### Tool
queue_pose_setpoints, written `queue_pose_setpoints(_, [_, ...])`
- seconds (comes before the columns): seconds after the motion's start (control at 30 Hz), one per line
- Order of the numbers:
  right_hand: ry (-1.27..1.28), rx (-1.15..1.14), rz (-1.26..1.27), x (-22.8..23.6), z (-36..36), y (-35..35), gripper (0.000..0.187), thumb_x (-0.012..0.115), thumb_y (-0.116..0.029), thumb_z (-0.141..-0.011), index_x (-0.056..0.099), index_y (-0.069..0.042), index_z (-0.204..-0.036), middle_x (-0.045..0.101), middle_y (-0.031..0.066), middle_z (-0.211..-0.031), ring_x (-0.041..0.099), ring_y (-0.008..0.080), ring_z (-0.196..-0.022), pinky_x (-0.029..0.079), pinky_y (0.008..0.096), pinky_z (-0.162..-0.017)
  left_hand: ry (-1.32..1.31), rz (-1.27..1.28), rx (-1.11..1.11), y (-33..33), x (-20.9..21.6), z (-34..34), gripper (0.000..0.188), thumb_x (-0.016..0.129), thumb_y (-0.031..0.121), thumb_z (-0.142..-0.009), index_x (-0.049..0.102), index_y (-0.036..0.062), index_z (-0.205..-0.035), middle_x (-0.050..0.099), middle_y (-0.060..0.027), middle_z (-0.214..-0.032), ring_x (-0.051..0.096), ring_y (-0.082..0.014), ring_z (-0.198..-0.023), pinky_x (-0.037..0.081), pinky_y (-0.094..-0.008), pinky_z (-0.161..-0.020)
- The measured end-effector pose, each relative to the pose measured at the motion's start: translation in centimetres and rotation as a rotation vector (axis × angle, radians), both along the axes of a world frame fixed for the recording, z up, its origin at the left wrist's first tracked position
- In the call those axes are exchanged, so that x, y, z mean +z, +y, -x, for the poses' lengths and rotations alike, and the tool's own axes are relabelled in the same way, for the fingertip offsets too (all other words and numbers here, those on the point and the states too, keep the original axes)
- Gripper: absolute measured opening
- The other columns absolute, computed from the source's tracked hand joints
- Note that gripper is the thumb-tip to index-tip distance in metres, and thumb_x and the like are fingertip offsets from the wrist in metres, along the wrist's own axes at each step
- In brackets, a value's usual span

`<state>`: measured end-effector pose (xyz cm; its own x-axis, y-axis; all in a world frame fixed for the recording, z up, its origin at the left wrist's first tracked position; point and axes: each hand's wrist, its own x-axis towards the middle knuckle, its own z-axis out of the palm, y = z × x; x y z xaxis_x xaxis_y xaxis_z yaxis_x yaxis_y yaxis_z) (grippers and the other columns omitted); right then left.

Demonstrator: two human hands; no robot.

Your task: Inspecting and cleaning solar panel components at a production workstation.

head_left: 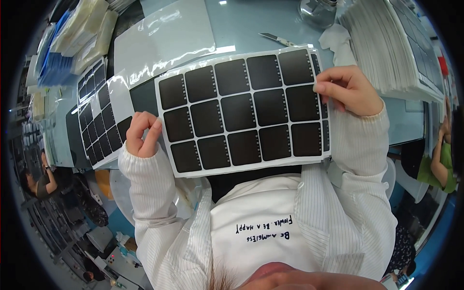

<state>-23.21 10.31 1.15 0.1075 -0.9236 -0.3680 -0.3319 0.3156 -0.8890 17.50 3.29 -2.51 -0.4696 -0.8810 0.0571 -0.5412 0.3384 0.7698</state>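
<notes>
A white sheet of black square stickers (238, 111) lies in front of me, with several rows of rounded squares and small pale marks along their edges. Below its right side, the edges of more such sheets show. My left hand (144, 134) is closed, thumb and fingers pinched at the sheet's left edge. At the upper right edge, my right hand (350, 91) pinches the sheet between thumb and forefinger, its other fingers curled.
Beyond the sheet, a craft knife (276, 38) lies beside crumpled white tissue (336, 41). A glass jar (317, 12) and a tall stack of sheets (379, 48) stand at the far right. Glossy clear film (164, 36) and more sticker sheets (99, 113) lie left; other people sit at both sides.
</notes>
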Motion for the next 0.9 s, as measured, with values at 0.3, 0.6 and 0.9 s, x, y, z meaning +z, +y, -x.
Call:
queue_pose_setpoints(0.3, [-0.146,0.099,-0.117,0.4,-0.1,0.1,0.023,0.06,-0.012,-0.082,0.056,0.001,-0.064,0.052,0.0028,-0.052,0.04,0.0052,-0.035,0.029,0.0186,-0.035,0.111,-0.175,-0.127,0.6,1.2,0.0,0.017,0.051,0.005,-0.08,0.042,0.0014,-0.066,0.04,-0.0028,-0.066,0.037,-0.0132,-0.065,0.029,-0.024,-0.062])
queue_pose_setpoints(0.6, [-0.327,0.124,-0.084,1.2,1.3,0.4,0.024,0.059,-0.009,-0.08,0.055,0.001,-0.058,0.054,0.0066,-0.049,0.045,0.0086,-0.033,0.031,0.0201,-0.032,0.389,-0.273,-0.008,1.5,1.4,-0.2,0.022,0.049,0.008,-0.083,0.042,0.0022,-0.063,0.045,-0.002,-0.068,0.037,-0.0093,-0.062,0.03,-0.0223,-0.06])
queue_pose_setpoints(0.9, [-0.347,0.242,-0.02,1.2,1.5,0.4,0.024,0.06,-0.007,-0.078,0.057,0.001,-0.055,0.056,0.0065,-0.049,0.047,0.0087,-0.033,0.033,0.0199,-0.033,0.431,-0.31,-0.053,1.3,1.2,-0.7,0.023,0.05,0.009,-0.082,0.042,0.0029,-0.061,0.048,-0.0034,-0.07,0.04,-0.0104,-0.063,0.031,-0.0228,-0.062])
